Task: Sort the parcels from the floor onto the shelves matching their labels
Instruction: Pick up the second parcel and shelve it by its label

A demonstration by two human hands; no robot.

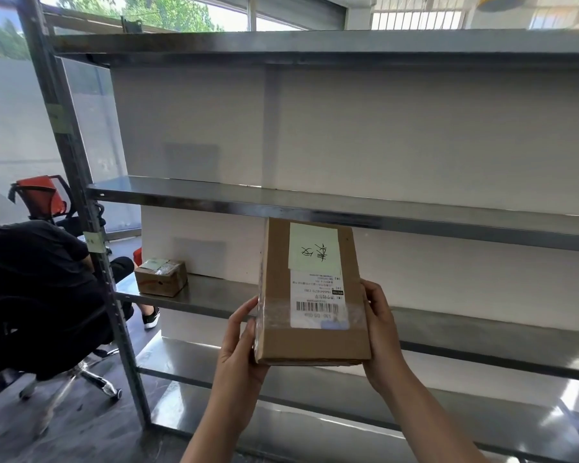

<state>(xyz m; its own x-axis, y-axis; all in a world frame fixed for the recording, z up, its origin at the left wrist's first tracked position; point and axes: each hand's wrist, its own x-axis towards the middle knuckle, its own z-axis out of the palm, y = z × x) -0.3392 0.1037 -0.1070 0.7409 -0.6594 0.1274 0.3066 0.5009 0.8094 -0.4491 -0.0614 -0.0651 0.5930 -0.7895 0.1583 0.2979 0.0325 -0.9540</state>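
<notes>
- The left hand (243, 335) and right hand (381, 329) clasp a brown parcel (276, 295) between them. The fingers (372, 297) are curled round its near long edges, and it is carried in the air, not resting on anything.
- The parcel lies flat-face-up and stretches away from the fingertips towards the metal shelving. Its far end is just under the front lip of the shelf above (214, 202).
- A pale handwritten slip (315, 248) sits at the end far from the fingers. A printed barcode label (315, 302) lies between the two hands. Both read upside down from here, so the marking could be misread and the parcel put on the wrong shelf.
- The grip is only at the near end, so the far end overhangs unsupported. If the contents are heavy or shift, I judge the box could tip forward out of the fingers.
- Clear tape shines under the left fingers, and a slick patch there could let that side slide.
- Pushing straight ahead risks knocking the far edge on the upper lip. It needs to dip onto the shelf below (214, 295).
- A small box (161, 277) stands well left of the left fingers, so a clash seems unlikely.
- A seated person (30, 279) is farther left, beyond the frame post.
</notes>
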